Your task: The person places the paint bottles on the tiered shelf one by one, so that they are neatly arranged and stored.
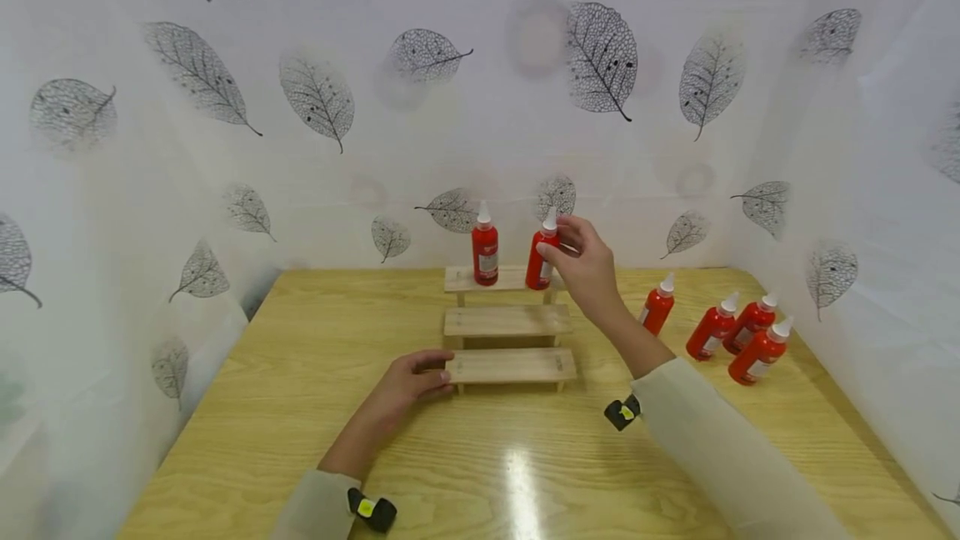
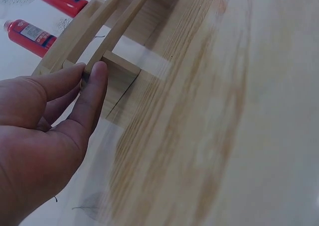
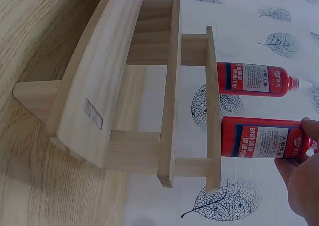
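A three-step wooden rack [image 1: 510, 367] stands on the table. Near the right end of its top step is a red bottle [image 1: 542, 261] with a white nozzle cap, and my right hand [image 1: 587, 267] pinches it near the neck. In the right wrist view that bottle [image 3: 264, 138] has its base at the top step. Another red bottle [image 1: 485, 255] stands upright on the same step, further left. With thumb and fingers, my left hand [image 1: 411, 383] pinches the left end of the lowest step; the left wrist view shows this left hand [image 2: 55, 121] at the step's edge.
Several more red bottles with white caps stand on the right of the table: one bottle [image 1: 657, 307] near my right forearm, others such as this bottle [image 1: 759, 352] grouped further right. A leaf-patterned white curtain [image 1: 480, 140] surrounds the wooden table [image 1: 337, 315] at the back and sides.
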`<state>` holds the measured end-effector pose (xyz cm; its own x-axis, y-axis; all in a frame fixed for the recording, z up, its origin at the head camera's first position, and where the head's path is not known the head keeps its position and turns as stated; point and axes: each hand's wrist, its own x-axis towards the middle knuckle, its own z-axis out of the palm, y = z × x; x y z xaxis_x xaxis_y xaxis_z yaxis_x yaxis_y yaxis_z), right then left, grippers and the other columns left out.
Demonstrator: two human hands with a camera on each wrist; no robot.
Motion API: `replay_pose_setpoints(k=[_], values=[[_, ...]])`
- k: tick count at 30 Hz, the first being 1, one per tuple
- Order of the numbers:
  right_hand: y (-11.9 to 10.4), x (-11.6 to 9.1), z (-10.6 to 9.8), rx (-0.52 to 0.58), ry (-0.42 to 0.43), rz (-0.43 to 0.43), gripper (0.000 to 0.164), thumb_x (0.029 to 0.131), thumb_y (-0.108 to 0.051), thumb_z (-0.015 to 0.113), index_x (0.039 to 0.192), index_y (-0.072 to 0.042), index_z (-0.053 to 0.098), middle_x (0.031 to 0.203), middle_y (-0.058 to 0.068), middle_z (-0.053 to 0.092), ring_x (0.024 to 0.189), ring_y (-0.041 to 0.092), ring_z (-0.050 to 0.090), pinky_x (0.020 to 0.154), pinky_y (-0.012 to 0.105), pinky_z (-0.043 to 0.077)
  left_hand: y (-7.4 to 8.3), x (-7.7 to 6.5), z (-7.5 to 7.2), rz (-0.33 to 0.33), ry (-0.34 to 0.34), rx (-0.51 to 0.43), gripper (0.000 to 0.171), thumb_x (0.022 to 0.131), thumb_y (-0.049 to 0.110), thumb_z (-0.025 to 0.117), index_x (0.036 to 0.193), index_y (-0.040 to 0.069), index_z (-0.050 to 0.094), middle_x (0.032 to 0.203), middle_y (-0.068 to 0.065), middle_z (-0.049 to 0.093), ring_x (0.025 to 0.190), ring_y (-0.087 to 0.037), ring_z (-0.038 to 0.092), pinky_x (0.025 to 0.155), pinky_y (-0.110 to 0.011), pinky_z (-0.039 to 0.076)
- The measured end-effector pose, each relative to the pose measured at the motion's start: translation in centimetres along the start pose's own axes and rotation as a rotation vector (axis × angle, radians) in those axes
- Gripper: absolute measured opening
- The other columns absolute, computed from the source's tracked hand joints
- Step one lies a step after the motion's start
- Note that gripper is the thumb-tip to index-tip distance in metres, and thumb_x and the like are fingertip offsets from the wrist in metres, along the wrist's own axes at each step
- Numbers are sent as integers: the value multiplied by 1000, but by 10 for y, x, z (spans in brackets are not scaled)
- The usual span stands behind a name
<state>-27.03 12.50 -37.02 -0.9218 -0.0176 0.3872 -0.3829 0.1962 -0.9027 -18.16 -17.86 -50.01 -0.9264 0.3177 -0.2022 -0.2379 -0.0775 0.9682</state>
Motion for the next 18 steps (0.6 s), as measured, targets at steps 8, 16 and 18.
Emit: replay_pose_setpoints(k=[8, 16, 18], values=[[0, 11, 17, 8, -4, -5, 55, 94, -18, 74, 141, -3, 51, 136, 15, 62, 127, 28, 59, 107, 39, 53, 0, 0, 0, 11, -3, 7, 47, 98, 2, 62, 142, -8, 49, 136, -21, 52, 104, -18, 68, 97, -32, 60], [-22, 6, 19, -14, -46, 22, 52, 97, -8, 67, 144, -1, 46, 143, 24, 54, 134, 35, 52, 114, 45, 47, 0, 0, 0, 18, -3, 14, 46, 98, 2, 61, 142, -8, 49, 134, -21, 52, 103, -18, 69, 97, -32, 60], [-29, 2, 18, -13, -58, 16, 53, 98, -7, 66, 145, 0, 45, 144, 26, 52, 136, 36, 50, 117, 45, 44, 0, -1, 0, 24, -4, 16, 46, 98, 1, 61, 141, -9, 49, 134, -22, 52, 103, -18, 69, 97, -32, 60]])
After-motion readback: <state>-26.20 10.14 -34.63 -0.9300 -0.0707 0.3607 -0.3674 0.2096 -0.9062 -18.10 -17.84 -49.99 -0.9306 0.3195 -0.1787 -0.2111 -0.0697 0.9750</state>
